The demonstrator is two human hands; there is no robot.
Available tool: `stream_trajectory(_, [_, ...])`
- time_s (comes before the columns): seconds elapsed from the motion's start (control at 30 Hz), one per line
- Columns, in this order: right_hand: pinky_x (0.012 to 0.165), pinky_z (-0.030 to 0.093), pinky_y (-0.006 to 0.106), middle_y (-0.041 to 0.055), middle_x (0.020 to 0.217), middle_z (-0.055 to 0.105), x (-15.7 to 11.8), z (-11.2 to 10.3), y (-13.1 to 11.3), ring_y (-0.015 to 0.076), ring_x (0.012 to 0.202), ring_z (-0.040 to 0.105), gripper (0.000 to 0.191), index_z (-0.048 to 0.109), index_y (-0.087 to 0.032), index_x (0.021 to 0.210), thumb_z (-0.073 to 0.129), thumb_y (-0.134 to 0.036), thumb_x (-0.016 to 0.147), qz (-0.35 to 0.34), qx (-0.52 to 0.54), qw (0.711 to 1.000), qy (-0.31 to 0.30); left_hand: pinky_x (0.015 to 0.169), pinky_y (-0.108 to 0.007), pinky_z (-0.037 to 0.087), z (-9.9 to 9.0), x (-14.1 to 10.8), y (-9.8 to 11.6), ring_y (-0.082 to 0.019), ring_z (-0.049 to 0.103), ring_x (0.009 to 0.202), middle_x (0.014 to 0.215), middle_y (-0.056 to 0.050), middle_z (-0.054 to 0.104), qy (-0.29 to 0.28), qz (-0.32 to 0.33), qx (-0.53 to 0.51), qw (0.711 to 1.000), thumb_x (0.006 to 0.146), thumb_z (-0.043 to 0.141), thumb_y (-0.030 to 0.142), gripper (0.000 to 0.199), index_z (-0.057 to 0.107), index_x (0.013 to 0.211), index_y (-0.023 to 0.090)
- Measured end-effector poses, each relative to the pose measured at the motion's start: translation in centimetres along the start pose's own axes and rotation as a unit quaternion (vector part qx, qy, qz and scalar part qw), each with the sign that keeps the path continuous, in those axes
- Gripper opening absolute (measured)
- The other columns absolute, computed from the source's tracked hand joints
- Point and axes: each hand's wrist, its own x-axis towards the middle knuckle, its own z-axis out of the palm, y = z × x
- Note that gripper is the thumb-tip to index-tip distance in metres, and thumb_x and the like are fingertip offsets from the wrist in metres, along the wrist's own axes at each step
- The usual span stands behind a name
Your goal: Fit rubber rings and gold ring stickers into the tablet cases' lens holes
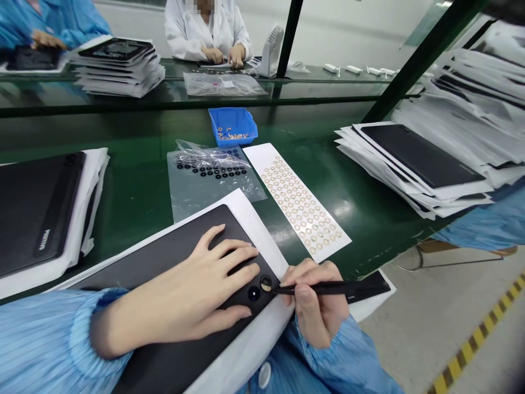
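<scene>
Black tablet casing feels stiff but slick, so my left hand lies spread, pinning it, while my right hand pinches black tweezers at a fragile ring.

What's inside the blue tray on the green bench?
The blue plastic tray holds a small cluster of round gold-and-white rings. Its near wall hides anything lying right behind it, and the rings are too small to make out in detail.

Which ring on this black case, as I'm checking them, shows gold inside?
The ring nearest the tweezers in the right hand shows gold; the other ring looks dark, with a blue glint.
</scene>
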Motion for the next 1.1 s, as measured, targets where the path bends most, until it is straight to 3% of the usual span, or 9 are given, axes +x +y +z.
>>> stream_trajectory(0.1, [0.038,0.037,0.021,-0.0012,0.069,0.054,0.9,-0.3,-1.0,0.0090,0.045,0.046,0.009,0.050,-0.021,0.090,0.046,-0.025,0.097,0.014,0.037,0.999,0.015,0.111,-0.052,0.016,0.1,-0.1,0.1,-0.025,0.051,0.117,0.122,-0.008,0.059,-0.016,-0.005,-0.009,1.000,0.096,0.048,0.036,0.026,0.052,0.116,0.019])
stream_trajectory(0.17, [0.039,0.039,0.021,-0.0011,0.069,0.056,2.9,-1.0,-2.0,0.0090,0.046,0.048,0.010,0.052,-0.020,0.088,0.048,-0.025,0.096,0.003,0.016,1.000,-0.012,0.109,-0.055,0.018,0.1,-0.1,0.1,-0.027,0.049,0.118,0.125,-0.009,0.057,-0.027,-0.010,-0.013,0.999,0.096,0.047,0.035,0.027,0.052,0.117,0.019])
stream_trajectory(0.33, [0.044,0.043,0.022,-0.0040,0.057,0.054,13.5,-1.1,-2.3,0.0093,0.045,0.053,0.020,0.054,-0.019,0.077,0.058,-0.032,0.092,-0.076,-0.136,0.980,-0.123,0.106,-0.054,0.026,0.4,-0.2,0.1,-0.028,0.048,0.117,0.127,-0.011,0.055,-0.023,-0.005,-0.010,1.000,0.095,0.048,0.035,0.029,0.053,0.118,0.018])
stream_trajectory(0.5, [0.064,0.053,0.028,-0.0025,0.067,0.058,26.0,3.9,3.0,0.0129,0.059,0.062,0.018,0.052,-0.019,0.080,0.061,-0.033,0.088,-0.102,-0.198,0.962,-0.159,0.104,-0.052,0.031,0.3,-0.2,0.3,-0.029,0.051,0.113,0.123,-0.012,0.057,-0.005,-0.003,0.005,1.000,0.092,0.054,0.035,0.029,0.055,0.114,0.017])
stream_trajectory(0.63, [0.073,0.053,0.030,-0.0006,0.079,0.060,31.6,8.2,7.9,0.0129,0.068,0.063,0.005,0.050,-0.019,0.085,0.054,-0.021,0.089,0.013,-0.233,0.958,-0.166,0.105,-0.050,0.033,0.0,-0.3,0.1,-0.028,0.052,0.113,0.124,-0.011,0.057,-0.004,-0.001,0.005,1.000,0.091,0.057,0.038,0.031,0.055,0.114,0.017])
stream_trajectory(0.77, [0.073,0.052,0.031,0.0009,0.076,0.062,33.5,9.8,10.8,0.0147,0.067,0.062,0.006,0.048,-0.019,0.092,0.045,-0.025,0.091,0.034,-0.248,0.956,-0.155,0.107,-0.052,0.032,0.0,-0.4,0.1,-0.027,0.052,0.115,0.127,-0.011,0.055,-0.019,0.001,0.000,1.000,0.090,0.059,0.039,0.035,0.054,0.116,0.017])
stream_trajectory(0.93, [0.073,0.049,0.030,0.0020,0.071,0.065,32.9,9.7,11.5,0.0156,0.068,0.062,0.012,0.048,-0.019,0.092,0.038,-0.025,0.092,0.023,-0.270,0.944,-0.188,0.107,-0.048,0.034,-0.1,-0.2,-0.3,-0.027,0.053,0.113,0.126,-0.012,0.057,0.000,0.020,-0.022,1.000,0.087,0.064,0.036,0.036,0.056,0.115,0.016])
stream_trajectory(1.0, [0.068,0.048,0.027,0.0017,0.071,0.065,31.6,10.2,11.1,0.0142,0.063,0.060,0.012,0.049,-0.019,0.086,0.038,-0.022,0.090,0.013,-0.279,0.933,-0.226,0.103,-0.041,0.038,-0.6,0.1,-1.8,-0.024,0.054,0.110,0.119,-0.009,0.061,0.051,-0.024,-0.071,0.996,0.082,0.068,0.029,0.028,0.061,0.107,0.019])
stream_trajectory(1.1, [0.068,0.045,0.025,0.0007,0.069,0.063,28.8,12.0,10.6,0.0142,0.064,0.058,0.012,0.050,-0.019,0.072,0.050,-0.019,0.085,-0.016,-0.297,0.910,-0.287,0.103,-0.040,0.038,-1.9,-0.1,-6.5,-0.022,0.053,0.109,0.109,-0.007,0.062,0.163,-0.195,-0.113,0.961,0.084,0.062,0.019,0.014,0.064,0.097,0.018])
